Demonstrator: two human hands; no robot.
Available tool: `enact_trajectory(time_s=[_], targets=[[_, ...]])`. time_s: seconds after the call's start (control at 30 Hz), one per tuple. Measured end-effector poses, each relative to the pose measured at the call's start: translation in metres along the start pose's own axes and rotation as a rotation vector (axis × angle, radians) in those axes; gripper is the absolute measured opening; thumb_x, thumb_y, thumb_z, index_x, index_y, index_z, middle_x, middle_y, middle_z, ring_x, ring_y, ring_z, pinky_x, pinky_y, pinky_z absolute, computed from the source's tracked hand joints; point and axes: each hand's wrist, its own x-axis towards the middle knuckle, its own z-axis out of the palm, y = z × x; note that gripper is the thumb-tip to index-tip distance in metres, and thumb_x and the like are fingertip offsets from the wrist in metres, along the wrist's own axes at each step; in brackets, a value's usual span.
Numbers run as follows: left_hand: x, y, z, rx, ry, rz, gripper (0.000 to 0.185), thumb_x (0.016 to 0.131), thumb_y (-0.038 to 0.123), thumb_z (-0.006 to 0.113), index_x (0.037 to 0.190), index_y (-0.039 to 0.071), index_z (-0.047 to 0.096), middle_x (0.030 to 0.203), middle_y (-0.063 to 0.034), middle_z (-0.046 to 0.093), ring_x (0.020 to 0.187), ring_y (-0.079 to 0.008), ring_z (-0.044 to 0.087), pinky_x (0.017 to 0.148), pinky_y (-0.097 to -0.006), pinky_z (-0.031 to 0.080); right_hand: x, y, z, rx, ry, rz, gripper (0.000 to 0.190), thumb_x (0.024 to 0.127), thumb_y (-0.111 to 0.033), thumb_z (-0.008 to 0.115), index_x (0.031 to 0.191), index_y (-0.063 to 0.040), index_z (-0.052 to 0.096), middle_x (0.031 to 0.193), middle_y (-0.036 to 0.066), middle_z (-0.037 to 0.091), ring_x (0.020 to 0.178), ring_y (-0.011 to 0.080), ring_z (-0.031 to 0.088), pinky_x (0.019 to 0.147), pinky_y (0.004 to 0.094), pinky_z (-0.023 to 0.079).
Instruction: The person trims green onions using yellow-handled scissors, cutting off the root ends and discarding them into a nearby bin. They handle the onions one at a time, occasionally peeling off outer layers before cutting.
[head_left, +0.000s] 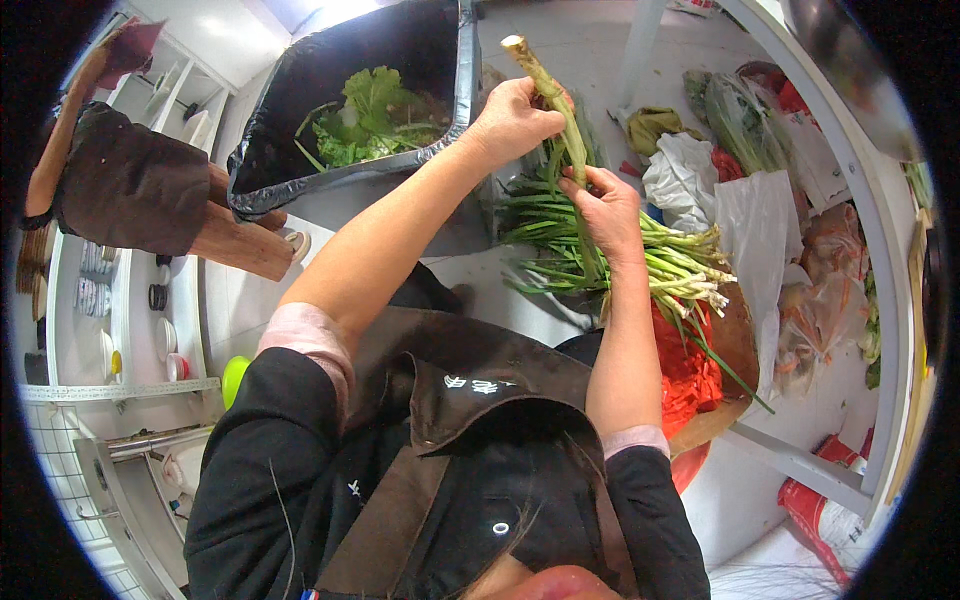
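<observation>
A long, thick, pale-green vegetable stalk (556, 101), with a cut brownish end at the top, stands aslant before me. My left hand (517, 120) grips it in its upper part, thumb and fingers pinching around it. Lower down, my right hand (609, 210) holds the same stalk between thumb and fingers. Beneath the right hand lies a bunch of long green onion-like stalks (660, 262), their pale root ends pointing right. The bunch rests partly over a cardboard box (735, 337) with a red plastic bag (679, 375) in it. My right wrist covers part of the bunch.
A bin with a black liner (262, 176) holds leafy green scraps (367, 112), just left of my hands. Another person (135, 180) stands at far left by shelves of dishes (124, 315). At right, bagged vegetables (750, 120) lie under a table frame (855, 187).
</observation>
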Motion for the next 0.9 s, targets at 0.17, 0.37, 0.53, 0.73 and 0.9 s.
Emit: enact_trajectory(time_s=[0.17,0.37,0.53,0.73,0.9], targets=[[0.003,0.004,-0.004,0.108,0.05,-0.041,0.024,0.078,0.001,0.071,0.103,0.0,0.071,0.093,-0.0058,0.074,0.084,-0.012,0.068,0.082,-0.0277,0.056,0.004,0.008,-0.003,-0.094,0.038,-0.065,0.029,0.084,-0.012,0.081,0.112,-0.006,0.076,0.095,-0.004,0.071,0.074,0.0043,0.056,0.068,0.0224,0.047],[0.01,0.01,-0.014,0.101,0.18,0.059,0.023,0.079,0.004,0.071,0.101,0.003,0.074,0.089,-0.0042,0.075,0.082,-0.011,0.068,0.08,-0.0281,0.056,0.008,0.014,-0.005,-0.454,0.092,-0.136,0.028,0.085,-0.01,0.075,0.112,-0.003,0.071,0.091,0.003,0.072,0.07,0.0073,0.057,0.067,0.0289,0.05],[0.02,0.012,-0.019,0.44,0.281,0.181,0.026,0.078,0.013,0.072,0.102,0.003,0.075,0.087,-0.007,0.075,0.078,-0.0118,0.068,0.076,-0.0301,0.056,0.008,0.01,-0.016,-0.137,-0.065,0.015,0.022,0.094,-0.013,0.068,0.112,0.0,0.071,0.095,0.001,0.074,0.082,0.0075,0.063,0.076,0.0267,0.051],[0.019,-0.001,0.0,0.191,-0.03,-0.032,0.038,0.08,0.02,0.079,0.111,-0.001,0.072,0.097,-0.0082,0.075,0.088,-0.0135,0.068,0.083,-0.0297,0.055,0.004,-0.008,-0.022,0.087,-0.136,0.136,0.022,0.099,-0.017,0.063,0.111,0.001,0.07,0.095,0.003,0.073,0.084,0.008,0.063,0.077,0.0254,0.051],[0.016,-0.013,0.012,0.171,-0.217,-0.192,0.035,0.08,0.014,0.076,0.112,-0.001,0.073,0.102,-0.0092,0.074,0.093,-0.0166,0.067,0.087,-0.03,0.053,0.003,-0.004,-0.016,0.108,-0.113,0.106,0.024,0.097,-0.018,0.065,0.109,0.001,0.071,0.088,0.001,0.071,0.08,0.0083,0.06,0.074,0.0269,0.049]])
